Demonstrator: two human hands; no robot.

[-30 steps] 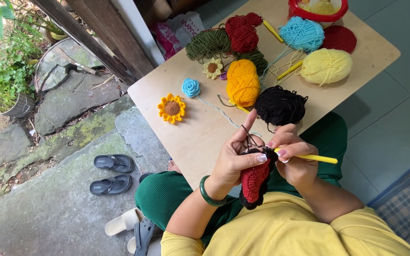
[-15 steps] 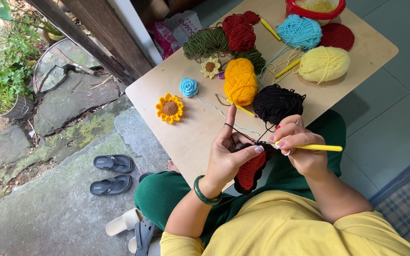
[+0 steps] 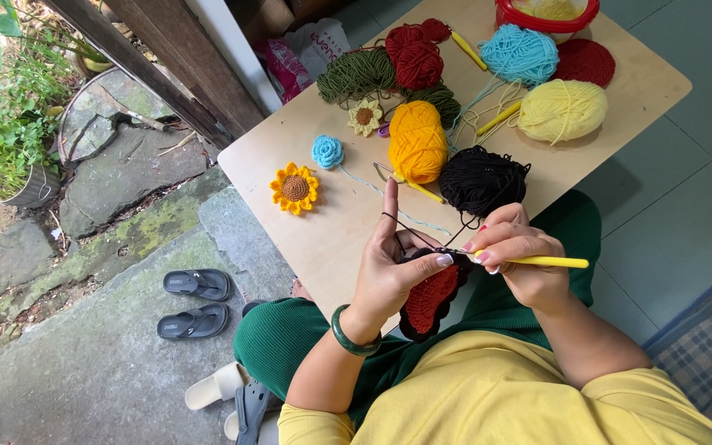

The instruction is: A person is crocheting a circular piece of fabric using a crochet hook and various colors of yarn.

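My left hand (image 3: 393,272) pinches a red crocheted piece with a black edge (image 3: 428,301), and its forefinger points up with black yarn running over it. My right hand (image 3: 517,255) grips a yellow-handled crochet hook (image 3: 541,262) whose tip meets the piece. The strand leads to a black yarn ball (image 3: 481,180) on the wooden table (image 3: 331,231) just beyond my hands. A green bangle (image 3: 348,334) is on my left wrist.
On the table lie an orange yarn ball (image 3: 416,142), pale yellow ball (image 3: 562,110), light blue ball (image 3: 519,53), red yarn (image 3: 414,51), green yarn (image 3: 356,76), a crocheted sunflower (image 3: 294,188), a small blue rose (image 3: 327,152) and a red basket (image 3: 545,12). Sandals (image 3: 195,301) lie on the stone floor.
My hands have shifted slightly and the red piece has turned lower in my left hand. The hook points more level. The view has dipped a little.
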